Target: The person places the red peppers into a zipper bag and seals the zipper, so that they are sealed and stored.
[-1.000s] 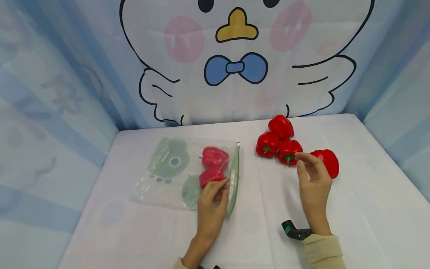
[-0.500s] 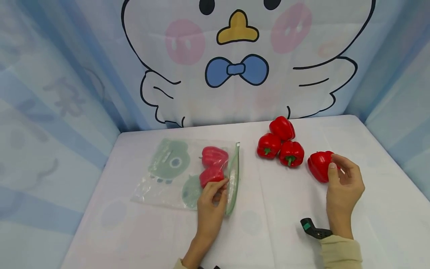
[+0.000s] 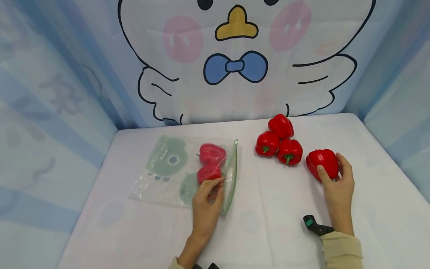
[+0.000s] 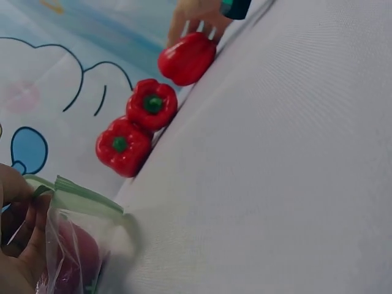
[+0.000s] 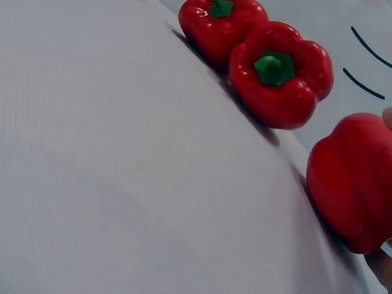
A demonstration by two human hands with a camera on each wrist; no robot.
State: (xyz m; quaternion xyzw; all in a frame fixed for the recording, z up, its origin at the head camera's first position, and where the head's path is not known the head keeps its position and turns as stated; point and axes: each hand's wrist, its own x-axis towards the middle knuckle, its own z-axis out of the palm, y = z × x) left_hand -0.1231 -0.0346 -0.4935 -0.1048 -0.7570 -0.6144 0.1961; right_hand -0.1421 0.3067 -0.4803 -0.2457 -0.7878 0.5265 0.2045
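In the head view, my left hand [image 3: 205,209] pinches the green-edged mouth of a clear zip bag [image 3: 161,192] lying on the table. Through the plastic show two red bell peppers [image 3: 212,153]. The left wrist view has the bag's green zip strip [image 4: 86,197] standing parted from the hand's side. My right hand [image 3: 340,190] grips a separate red bell pepper [image 3: 322,162] at the right, thumb on the near side and fingers round the far right. In the right wrist view, that pepper's underside is close to the tablecloth, and most of the hand is out of frame.
Three more red bell peppers [image 3: 290,152] sit clustered between the bag and my right hand, two with green stems facing me. A white cloth covers the table [image 3: 262,239]. Behind it hangs a cartoon-printed curtain [image 3: 235,101], with blue curtains at both sides.
My right hand has moved right, past the cluster, to the separate pepper and has closed round it. My left hand stays at the bag's mouth.
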